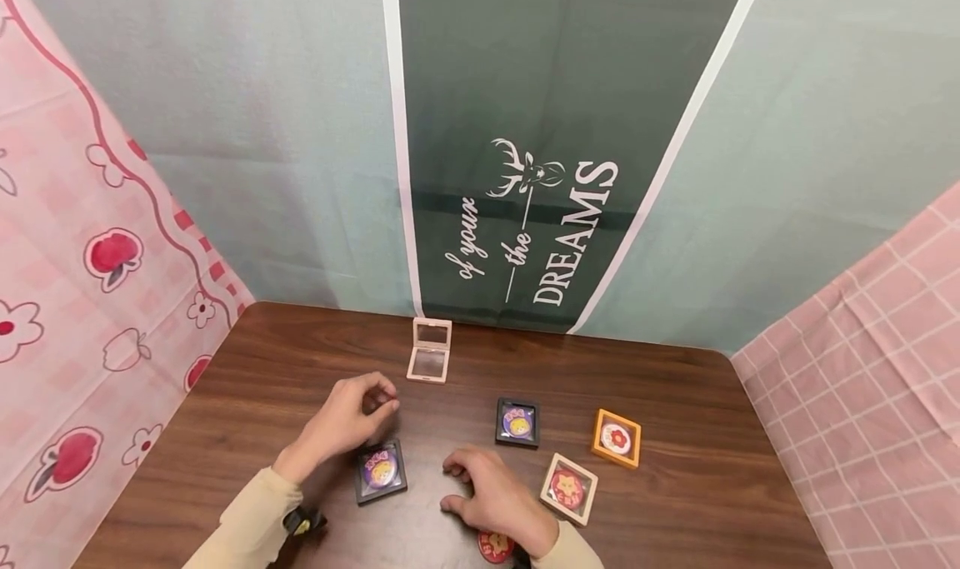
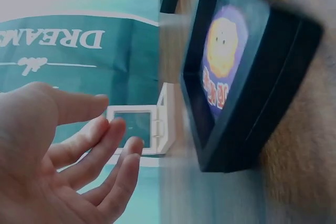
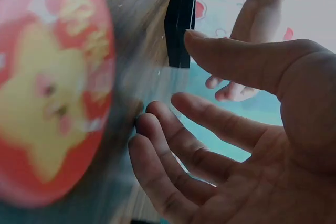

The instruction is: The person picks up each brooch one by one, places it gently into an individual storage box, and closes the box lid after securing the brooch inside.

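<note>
My left hand (image 1: 348,419) hovers over the table's left side with fingers loosely bent and nothing in them. Just below it lies a black square display case (image 1: 382,496) with a purple round badge inside, large in the left wrist view. Beyond that hand, a pale pink hinged case (image 1: 429,364) stands with its lid up and holds no badge. My right hand (image 1: 487,490) is also without a thing, its fingers spread and slightly bent in the right wrist view. Under its wrist is a loose red round badge (image 1: 495,546) with a yellow star, partly covered by the arm.
Right of centre sits a second black case (image 1: 517,444) with a purple badge. A cream case (image 1: 590,500) with a red badge lies beside my right wrist. Farther right is an orange case (image 1: 615,459) with a red flower badge. Cloth hangings (image 1: 300,177) border the wooden table (image 1: 675,486).
</note>
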The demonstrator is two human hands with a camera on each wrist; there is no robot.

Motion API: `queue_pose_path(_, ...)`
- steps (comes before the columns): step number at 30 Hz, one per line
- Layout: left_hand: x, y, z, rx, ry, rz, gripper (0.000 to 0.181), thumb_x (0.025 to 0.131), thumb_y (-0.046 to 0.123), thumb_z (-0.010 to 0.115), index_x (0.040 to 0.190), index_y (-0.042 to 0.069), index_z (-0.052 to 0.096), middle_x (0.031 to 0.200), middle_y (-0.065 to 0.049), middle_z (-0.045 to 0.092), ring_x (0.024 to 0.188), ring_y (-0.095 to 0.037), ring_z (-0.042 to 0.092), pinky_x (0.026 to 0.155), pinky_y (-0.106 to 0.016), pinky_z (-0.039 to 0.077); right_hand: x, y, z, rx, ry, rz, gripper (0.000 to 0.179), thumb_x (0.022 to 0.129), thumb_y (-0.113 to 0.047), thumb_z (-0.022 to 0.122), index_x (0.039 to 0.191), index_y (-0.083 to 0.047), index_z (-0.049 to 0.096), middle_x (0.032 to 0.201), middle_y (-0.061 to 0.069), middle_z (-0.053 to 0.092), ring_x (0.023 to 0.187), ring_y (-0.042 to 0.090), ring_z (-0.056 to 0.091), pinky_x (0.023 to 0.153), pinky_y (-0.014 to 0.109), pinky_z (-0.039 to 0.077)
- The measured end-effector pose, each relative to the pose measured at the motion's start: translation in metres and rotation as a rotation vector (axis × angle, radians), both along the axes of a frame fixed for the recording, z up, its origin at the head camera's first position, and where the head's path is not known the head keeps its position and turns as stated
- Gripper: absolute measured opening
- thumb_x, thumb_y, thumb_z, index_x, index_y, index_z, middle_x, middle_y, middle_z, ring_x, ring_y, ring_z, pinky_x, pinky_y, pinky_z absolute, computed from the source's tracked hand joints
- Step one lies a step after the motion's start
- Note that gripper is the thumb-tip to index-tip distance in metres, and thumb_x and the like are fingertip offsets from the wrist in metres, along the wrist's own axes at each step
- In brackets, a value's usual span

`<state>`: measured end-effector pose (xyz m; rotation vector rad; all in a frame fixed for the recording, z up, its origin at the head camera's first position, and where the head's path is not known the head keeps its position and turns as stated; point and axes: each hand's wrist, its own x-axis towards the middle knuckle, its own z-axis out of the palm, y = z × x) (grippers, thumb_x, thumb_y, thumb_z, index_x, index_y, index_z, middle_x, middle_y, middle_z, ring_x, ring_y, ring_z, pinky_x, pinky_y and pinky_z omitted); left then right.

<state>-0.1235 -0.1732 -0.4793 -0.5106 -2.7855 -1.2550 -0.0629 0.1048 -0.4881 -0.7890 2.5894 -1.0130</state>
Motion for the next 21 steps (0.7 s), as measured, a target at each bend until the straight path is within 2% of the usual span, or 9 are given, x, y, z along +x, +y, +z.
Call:
queue_pose_path(4,-0.023,0.005,-0.007,0.048,-0.091,0.052,0.016,0.095,0.008,0.079,0.107,0.006,0.070,0.099,-0.007,0.076,0.087,-0.016,0.073,0.075,-0.029,0.059,0.005,0.017,0.002,0.013,-0.052,-0.007,0.027,0.085,-0.022,0.091,0.105,-0.014,0.075,0.096,-0.008,0.066,0.085,0.001,0.057,0.076,0.020,0.050)
queue_pose_path(7,-0.037,0.009,-0.012,0.056,-0.145,0.100,0.024,0.095,0.009,0.079,0.114,0.004,0.066,0.111,-0.013,0.075,0.092,-0.022,0.076,0.079,-0.034,0.060,0.012,0.029,0.002,0.049,-0.092,-0.009,0.029,0.087,-0.028,0.090,0.108,-0.017,0.075,0.096,-0.012,0.062,0.084,0.000,0.052,0.074,0.022,0.048)
queue_pose_path(12,-0.058,0.014,-0.018,0.043,-0.160,0.138,0.034,0.094,0.009,0.078,0.123,0.000,0.061,0.125,-0.020,0.070,0.104,-0.034,0.074,0.094,-0.050,0.059,0.023,0.046,0.005,0.123,-0.163,-0.016,0.035,0.086,-0.037,0.089,0.113,-0.022,0.074,0.102,-0.016,0.059,0.088,0.001,0.049,0.076,0.025,0.046)
queue_pose_path(15,-0.071,0.017,-0.023,0.054,-0.185,0.132,0.041,0.095,0.010,0.077,0.129,-0.003,0.057,0.132,-0.024,0.067,0.109,-0.038,0.071,0.098,-0.053,0.057,0.027,0.053,0.007,0.144,-0.218,-0.010,0.036,0.084,-0.035,0.090,0.113,-0.023,0.074,0.104,-0.018,0.057,0.090,0.000,0.049,0.077,0.024,0.046)
queue_pose_path(18,-0.081,0.018,-0.027,0.060,-0.208,0.138,0.046,0.097,0.012,0.075,0.134,-0.004,0.054,0.136,-0.026,0.065,0.113,-0.040,0.070,0.101,-0.053,0.055,0.030,0.060,0.003,0.112,-0.222,0.016,0.035,0.084,-0.029,0.091,0.113,-0.020,0.073,0.102,-0.017,0.055,0.088,-0.003,0.049,0.075,0.022,0.046)
queue_pose_path(21,-0.087,0.018,-0.028,0.051,-0.223,0.143,0.048,0.099,0.011,0.073,0.139,-0.005,0.052,0.139,-0.026,0.065,0.116,-0.040,0.069,0.102,-0.053,0.055,0.033,0.066,-0.004,0.016,-0.216,0.049,0.032,0.084,-0.019,0.092,0.110,-0.014,0.074,0.098,-0.014,0.053,0.084,-0.006,0.048,0.071,0.019,0.046)
